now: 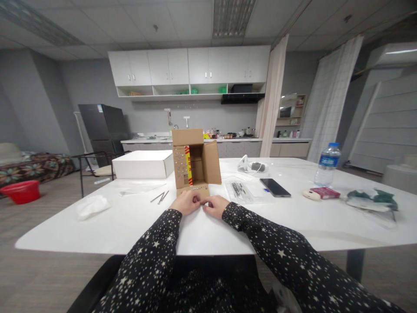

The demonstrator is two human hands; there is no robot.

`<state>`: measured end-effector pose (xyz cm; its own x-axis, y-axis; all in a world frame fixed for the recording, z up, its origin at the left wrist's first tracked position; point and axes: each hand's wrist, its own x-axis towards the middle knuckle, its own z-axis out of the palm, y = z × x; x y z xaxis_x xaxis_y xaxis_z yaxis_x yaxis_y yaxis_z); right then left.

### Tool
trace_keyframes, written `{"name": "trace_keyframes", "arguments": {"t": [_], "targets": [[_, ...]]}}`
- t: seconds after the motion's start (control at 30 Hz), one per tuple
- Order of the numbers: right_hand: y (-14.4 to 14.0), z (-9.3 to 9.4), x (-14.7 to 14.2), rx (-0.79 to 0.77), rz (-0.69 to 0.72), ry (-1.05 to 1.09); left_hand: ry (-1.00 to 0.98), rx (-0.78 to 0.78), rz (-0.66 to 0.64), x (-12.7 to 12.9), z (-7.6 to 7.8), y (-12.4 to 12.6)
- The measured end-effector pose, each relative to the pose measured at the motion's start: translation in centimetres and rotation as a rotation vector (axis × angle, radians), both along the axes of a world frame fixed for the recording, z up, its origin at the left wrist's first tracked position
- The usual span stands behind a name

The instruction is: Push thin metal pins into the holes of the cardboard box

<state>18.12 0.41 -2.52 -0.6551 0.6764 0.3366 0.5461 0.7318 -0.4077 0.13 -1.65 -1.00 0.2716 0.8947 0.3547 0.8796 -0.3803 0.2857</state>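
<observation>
An open cardboard box [196, 167] stands on the table in front of me, its opening turned toward me and its flaps spread. Small pale dots cover its left flap [180, 167], beside a strip of yellow and red tape [189, 165]. More dots show on the front flap [203, 190]. My left hand [187, 202] rests at that front flap with its fingers curled together. Close beside it, my right hand [215, 205] has thumb and fingers pinched near the flap's edge. Whatever lies between the fingertips is too small to make out.
Left of the box are metal tweezers [161, 197], a white box [143, 164] and a crumpled tissue [93, 207]. To the right lie a clear plastic case [247, 192], a phone [275, 188], a pink packet [326, 192] and a water bottle [327, 165].
</observation>
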Motion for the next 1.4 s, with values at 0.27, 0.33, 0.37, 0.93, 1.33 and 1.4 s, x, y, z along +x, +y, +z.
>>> {"name": "trace_keyframes", "arguments": {"t": [0.27, 0.33, 0.37, 0.93, 1.33, 1.4], "targets": [[0.32, -0.24, -0.01, 0.013, 0.011, -0.01, 0.021, -0.015, -0.035, 0.18, 0.15, -0.14], [0.39, -0.26, -0.06, 0.015, 0.009, -0.018, 0.028, -0.012, -0.027, 0.27, 0.21, -0.2], [0.41, -0.26, -0.08, 0.015, 0.009, -0.02, 0.03, -0.011, -0.027, 0.33, 0.26, -0.25], [0.44, -0.28, -0.09, 0.014, 0.02, -0.023, 0.037, 0.015, -0.108, 0.74, 0.47, -0.5], [0.34, -0.13, -0.08, 0.009, 0.019, -0.01, 0.069, 0.006, -0.052, 0.89, 0.75, -0.75], [0.38, -0.19, -0.1, 0.01, 0.022, -0.008, 0.072, 0.006, -0.044, 0.91, 0.74, -0.74]]}}
